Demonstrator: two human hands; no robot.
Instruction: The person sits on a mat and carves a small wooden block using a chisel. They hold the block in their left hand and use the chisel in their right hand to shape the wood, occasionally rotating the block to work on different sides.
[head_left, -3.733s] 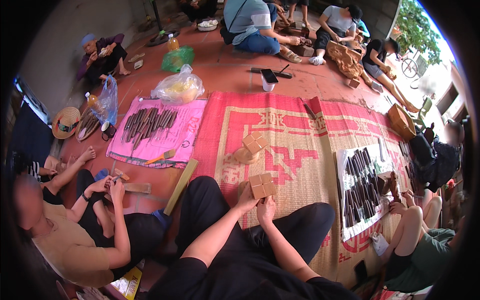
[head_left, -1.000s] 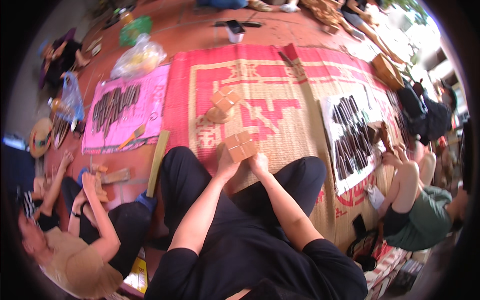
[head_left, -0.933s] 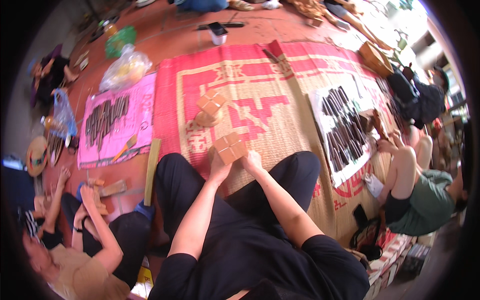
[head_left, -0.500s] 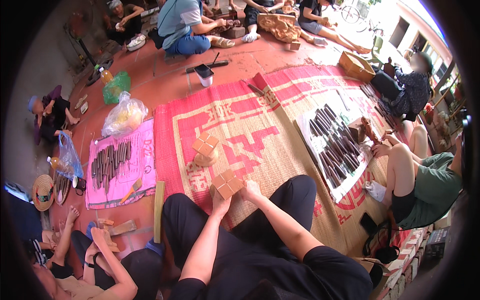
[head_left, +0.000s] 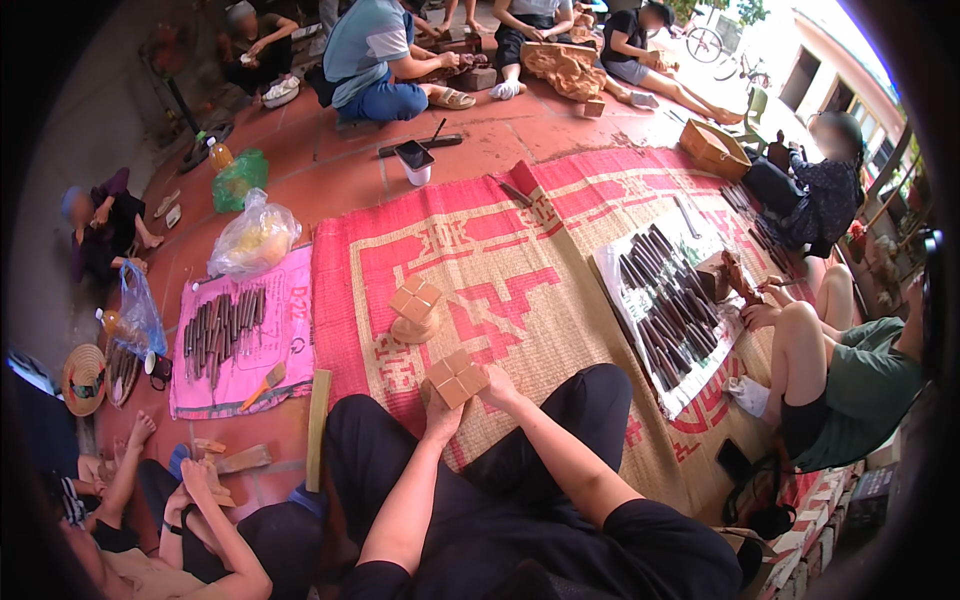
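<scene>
I hold a square brown block (head_left: 458,376) over my lap, its top crossed by two pale lines; it looks like wood. My left hand (head_left: 441,416) grips its lower left side from below. At its right edge, the fingers of my right hand (head_left: 498,387) close on it. Just beyond stands a similar block (head_left: 415,297) with the same pale cross, set on a round light-wood piece (head_left: 414,330) on the patterned mat. The undersides of the held block and some fingertips are hidden.
Many dark-handled carving tools (head_left: 672,300) lie on a white sheet to the right, others (head_left: 222,330) on a pink sack (head_left: 290,350) to the left with a brush (head_left: 265,385). A wooden strip (head_left: 318,430) lies by my left knee. Several people sit around, some working on wood.
The whole view has shifted slightly, with the far scene sitting lower. The held block has tilted a little in my hands, which keep their grip.
</scene>
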